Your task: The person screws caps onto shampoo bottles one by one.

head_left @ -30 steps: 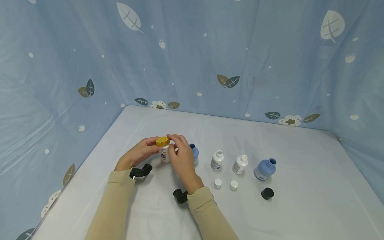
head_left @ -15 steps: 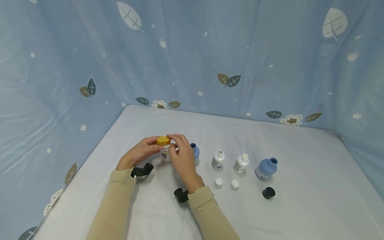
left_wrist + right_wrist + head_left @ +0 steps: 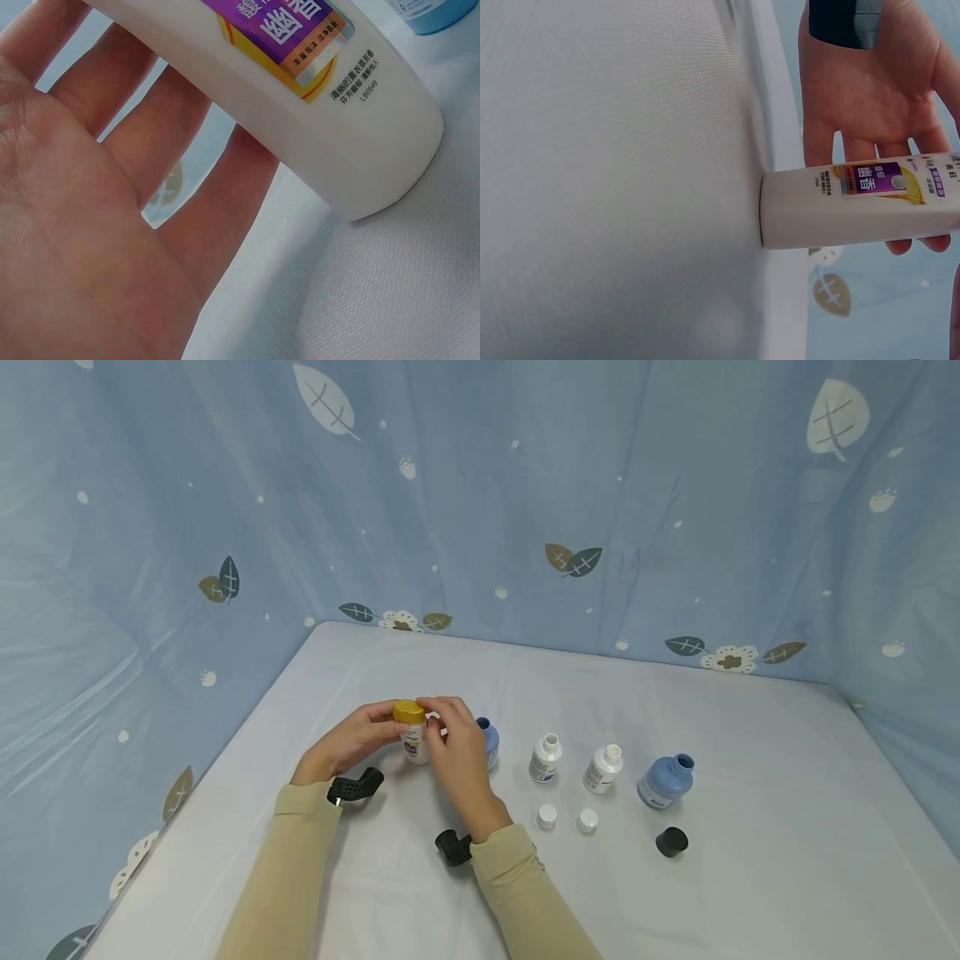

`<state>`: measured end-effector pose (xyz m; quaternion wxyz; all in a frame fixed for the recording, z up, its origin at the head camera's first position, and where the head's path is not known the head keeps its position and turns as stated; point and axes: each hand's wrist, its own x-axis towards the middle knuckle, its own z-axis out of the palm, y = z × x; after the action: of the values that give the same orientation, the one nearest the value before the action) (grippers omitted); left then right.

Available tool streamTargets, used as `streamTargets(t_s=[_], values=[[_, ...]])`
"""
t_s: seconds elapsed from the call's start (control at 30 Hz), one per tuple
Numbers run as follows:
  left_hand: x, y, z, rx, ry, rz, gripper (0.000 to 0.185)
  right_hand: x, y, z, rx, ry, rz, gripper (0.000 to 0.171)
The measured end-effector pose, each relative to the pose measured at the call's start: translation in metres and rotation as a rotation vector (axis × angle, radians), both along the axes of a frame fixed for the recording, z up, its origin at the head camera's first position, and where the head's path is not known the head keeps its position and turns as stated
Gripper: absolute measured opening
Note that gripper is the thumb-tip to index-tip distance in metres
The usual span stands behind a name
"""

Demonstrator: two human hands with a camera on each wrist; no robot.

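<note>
A white bottle point(image 3: 416, 745) with a gold cap point(image 3: 409, 712) and a purple label stands upright on the white cloth, at the left of the group. My left hand point(image 3: 352, 742) holds it high up, fingers behind and thumb across the front near the cap. In the left wrist view those fingers point(image 3: 225, 195) pass behind the bottle point(image 3: 337, 127). From the right, my right hand point(image 3: 459, 752) has its fingertips and thumb at the cap's side. The right wrist view shows the bottle point(image 3: 855, 214) with its base on the cloth and my left palm point(image 3: 862, 82) behind.
A blue bottle point(image 3: 489, 743) stands partly hidden behind my right hand. Further right are two uncapped white bottles point(image 3: 545, 760) point(image 3: 603, 770) and another uncapped blue bottle point(image 3: 665, 782). Two white caps point(image 3: 547, 817) point(image 3: 587, 821) and a black cap point(image 3: 671, 842) lie nearer me.
</note>
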<state>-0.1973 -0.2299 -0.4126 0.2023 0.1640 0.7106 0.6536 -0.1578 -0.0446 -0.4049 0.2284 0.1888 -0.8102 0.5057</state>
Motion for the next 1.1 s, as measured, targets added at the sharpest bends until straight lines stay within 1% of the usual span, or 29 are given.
streamTargets(t_s=[0.2, 0.4, 0.7, 0.9, 1.1], values=[[-0.0002, 0.0002, -0.0008, 0.000, 0.009, -0.007, 0.042, 0.0004, -0.0006, 0.0009, 0.002, 0.007, -0.011, 0.025], [0.0001, 0.0008, -0.0004, 0.000, 0.009, 0.000, 0.042, -0.0005, -0.0004, -0.0001, -0.010, 0.004, -0.016, 0.023], [0.0001, 0.0001, -0.0018, 0.013, 0.011, -0.013, 0.039, -0.0001, 0.0004, -0.0001, -0.027, 0.010, 0.003, 0.019], [-0.0009, 0.0000, -0.0016, 0.020, 0.010, -0.016, 0.041, 0.0009, 0.0010, 0.0018, -0.037, 0.017, 0.014, 0.017], [-0.0009, -0.0001, -0.0010, 0.012, 0.009, -0.016, 0.044, 0.0007, 0.0007, 0.0025, -0.032, 0.013, 0.020, 0.019]])
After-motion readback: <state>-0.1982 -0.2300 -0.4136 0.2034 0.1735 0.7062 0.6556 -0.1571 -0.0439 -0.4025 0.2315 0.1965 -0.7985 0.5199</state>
